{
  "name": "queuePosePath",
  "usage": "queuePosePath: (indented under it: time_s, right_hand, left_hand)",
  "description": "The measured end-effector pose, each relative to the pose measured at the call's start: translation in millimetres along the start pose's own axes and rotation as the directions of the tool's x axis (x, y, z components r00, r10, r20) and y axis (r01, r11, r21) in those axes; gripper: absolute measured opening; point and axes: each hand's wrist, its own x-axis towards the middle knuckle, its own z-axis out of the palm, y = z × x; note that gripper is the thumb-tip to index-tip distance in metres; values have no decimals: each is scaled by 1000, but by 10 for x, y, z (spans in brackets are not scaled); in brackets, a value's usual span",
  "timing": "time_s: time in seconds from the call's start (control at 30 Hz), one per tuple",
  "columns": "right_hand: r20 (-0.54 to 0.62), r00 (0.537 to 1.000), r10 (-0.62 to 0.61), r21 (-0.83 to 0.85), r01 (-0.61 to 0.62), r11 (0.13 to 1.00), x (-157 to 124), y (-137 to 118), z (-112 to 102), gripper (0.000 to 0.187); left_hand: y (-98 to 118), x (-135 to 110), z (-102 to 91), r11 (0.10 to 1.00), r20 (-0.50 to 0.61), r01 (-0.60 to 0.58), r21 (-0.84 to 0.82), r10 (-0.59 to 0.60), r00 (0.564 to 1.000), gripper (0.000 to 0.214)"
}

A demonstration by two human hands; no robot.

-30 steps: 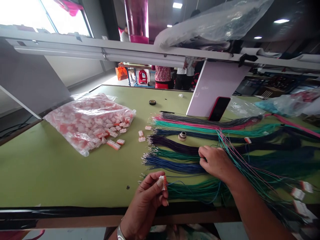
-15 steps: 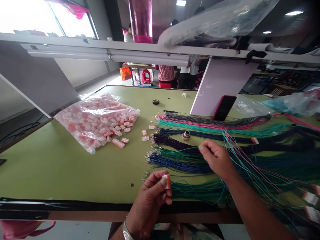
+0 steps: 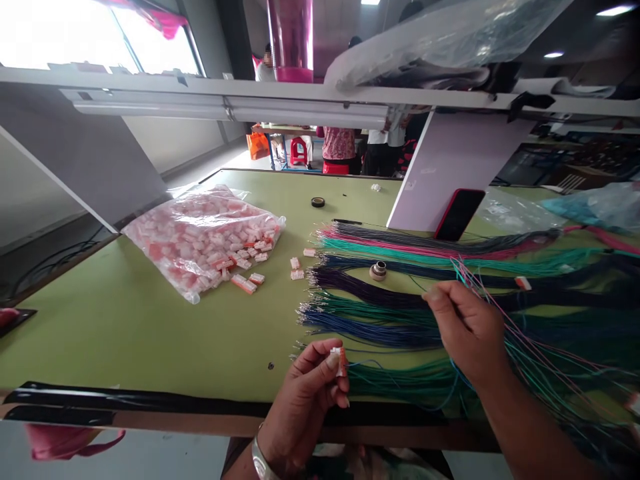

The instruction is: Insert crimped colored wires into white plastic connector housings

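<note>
My left hand (image 3: 307,393) pinches a small white and orange connector (image 3: 339,361) near the table's front edge; a thin blue wire runs from it to the right. My right hand (image 3: 467,327) hovers over the bundles of coloured wires (image 3: 400,293), thumb and forefinger pinched on a thin green wire lifted from the green bundle. The wire bundles lie side by side across the green table (image 3: 150,333): black, pink, teal, purple, green and blue.
A clear bag of white and orange connectors (image 3: 203,237) lies at the left, with several loose ones (image 3: 296,267) beside it. A small metal ring (image 3: 378,271), a tape roll (image 3: 317,201) and a red phone (image 3: 459,213) leaning on a white panel stand farther back. People stand beyond the table.
My right hand has lifted off the blue and green bundles and drawn to the right with a thin green wire. My left hand keeps the connector in the same spot.
</note>
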Motion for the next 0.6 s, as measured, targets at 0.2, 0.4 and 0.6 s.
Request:
queuePosePath:
  time_s: [0.2,0.4,0.6]
  right_hand:
    - [427,867,-256,163,205,965,-125,-289,48,13]
    - [450,819,-355,402,170,900,-216,-489,155,13]
    - [532,847,-26,366,-202,908,-275,-379,298,16]
  left_hand:
    - [-7,2,7,1000,13,2,7,-2,1000,23]
    - [1,-29,34,1000,16,27,-1,-27,1000,28]
    - [-9,-37,26,999,55,46,-19,-45,997,29]
